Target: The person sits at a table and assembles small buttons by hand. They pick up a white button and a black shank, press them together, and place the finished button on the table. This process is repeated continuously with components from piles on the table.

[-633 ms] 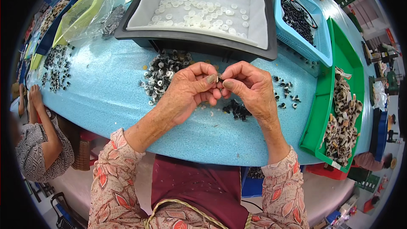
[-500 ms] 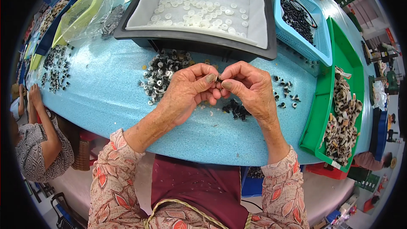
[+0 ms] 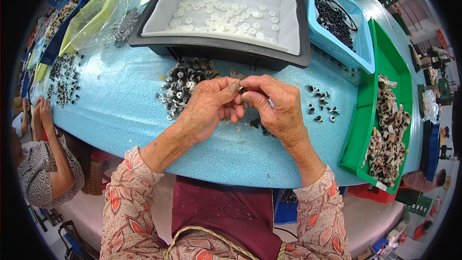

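Our left hand [image 3: 209, 103] and right hand [image 3: 279, 108], nearly closed, pinch a tiny, mostly hidden dark piece [image 3: 242, 91] at twelve o'clock, likely light, stiff plastic, best gripped edgewise.

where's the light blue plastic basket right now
Head view, upper right: the light blue plastic basket sits between the black white-lined tray and the green plastic bin.

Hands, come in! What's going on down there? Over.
Left hand and right hand both pinching; small dark piece between them, mostly hidden; right hand partly hides black pegs.
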Tool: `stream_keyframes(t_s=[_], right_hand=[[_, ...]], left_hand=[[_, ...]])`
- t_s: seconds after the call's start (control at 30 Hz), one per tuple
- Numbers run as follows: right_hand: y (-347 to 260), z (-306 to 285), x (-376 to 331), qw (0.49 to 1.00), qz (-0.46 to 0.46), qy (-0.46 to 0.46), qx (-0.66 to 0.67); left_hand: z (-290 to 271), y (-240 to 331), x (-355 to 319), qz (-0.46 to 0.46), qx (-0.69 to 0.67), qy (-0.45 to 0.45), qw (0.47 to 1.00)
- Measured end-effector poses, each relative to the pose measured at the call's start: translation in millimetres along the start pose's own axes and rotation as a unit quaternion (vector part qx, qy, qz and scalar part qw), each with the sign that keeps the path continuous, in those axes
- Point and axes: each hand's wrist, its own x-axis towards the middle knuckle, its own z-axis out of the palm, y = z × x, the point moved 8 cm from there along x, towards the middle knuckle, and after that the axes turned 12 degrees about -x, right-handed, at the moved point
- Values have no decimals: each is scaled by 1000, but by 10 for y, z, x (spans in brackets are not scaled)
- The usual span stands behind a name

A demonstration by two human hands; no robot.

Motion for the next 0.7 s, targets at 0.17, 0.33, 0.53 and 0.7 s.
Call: stream_keyframes(t_s=[0.17,0.33,0.53,0.7], right_hand=[[209,49,-54,977,144,-46,148],[372,132,-70,924,233,-49,298],[376,174,-92,903,246,-57,347],[331,255,-95,883,257,-83,384]], left_hand=[[-17,30,-2,-5,-3,-2,1000],[52,378,-138,204,211,57,954],[240,530,-267,309,352,70,881],[143,448,-205,243,274,84,927]])
